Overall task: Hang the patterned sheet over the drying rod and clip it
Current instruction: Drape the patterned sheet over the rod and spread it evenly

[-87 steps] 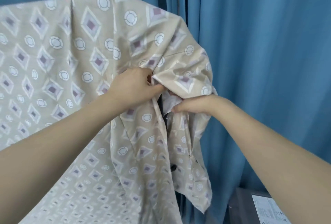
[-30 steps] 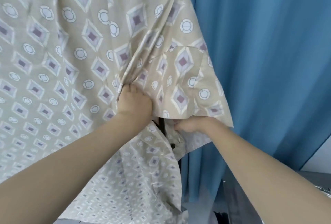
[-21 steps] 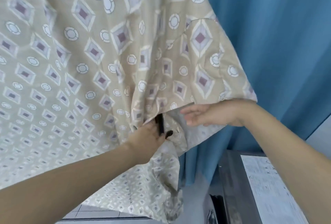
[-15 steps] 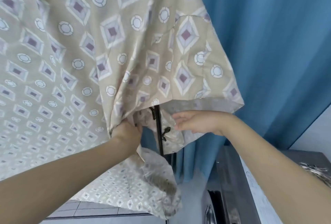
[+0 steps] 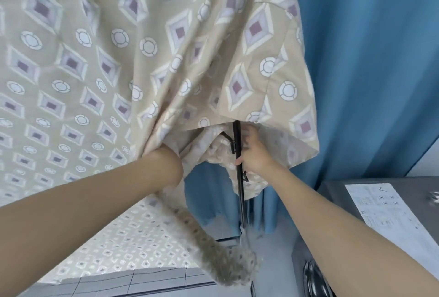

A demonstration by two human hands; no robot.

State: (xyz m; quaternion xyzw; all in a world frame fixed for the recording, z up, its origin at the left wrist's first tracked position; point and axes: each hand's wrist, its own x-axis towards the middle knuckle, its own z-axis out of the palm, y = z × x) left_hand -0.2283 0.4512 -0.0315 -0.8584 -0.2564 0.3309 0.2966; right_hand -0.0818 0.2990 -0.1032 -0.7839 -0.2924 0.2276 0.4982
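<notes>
The patterned sheet point(image 5: 147, 54), beige with purple diamonds and white rings, hangs draped from above and fills the upper left of the head view. The drying rod itself is hidden under it; only the rack's black upright pole point(image 5: 239, 177) shows below the sheet's hem. My left hand point(image 5: 166, 151) reaches up under a bunched fold of the sheet, its fingers hidden in the cloth. My right hand point(image 5: 253, 151) is just right of the pole under the hem, fingers loosely curled against the pole and the sheet's pale underside. No clip is visible.
A blue curtain point(image 5: 370, 63) hangs behind and to the right. A grey table point(image 5: 332, 192) at the lower right carries a printed paper point(image 5: 389, 211). The sheet's lower end trails toward the tiled floor point(image 5: 118, 282).
The view has tilted down and closer. My left hand went from gripping a fold on the outside to reaching under the sheet. My right hand moved under the hem beside the pole.
</notes>
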